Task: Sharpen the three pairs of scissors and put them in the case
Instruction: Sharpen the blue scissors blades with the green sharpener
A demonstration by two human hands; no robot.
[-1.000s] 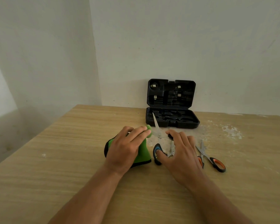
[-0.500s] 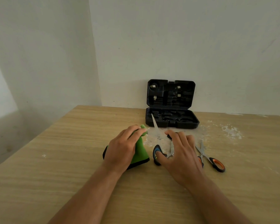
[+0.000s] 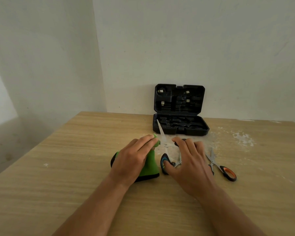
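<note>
A green sharpener with a black base (image 3: 152,166) stands on the wooden table (image 3: 75,167). My left hand (image 3: 133,160) lies over it, fingers curled onto its top. Just to its right are scissors with blue-and-black handles (image 3: 163,161), one blade pointing up toward the case. My right hand (image 3: 189,162) holds them, thumb at the blue handle and fingertips on the far black handle. A second pair lies partly hidden under that hand. Orange-handled scissors (image 3: 227,172) lie to the right. The black case (image 3: 180,128) stands open against the wall.
White dust or flaking (image 3: 242,138) marks the table to the right of the case. Walls close off the back and the left side. The table's left edge runs diagonally from the corner toward me.
The raised scissor blade has drifted slightly left, toward the sharpener's top. My left hand and the sharpener have shifted a little. The orange scissors have not moved.
</note>
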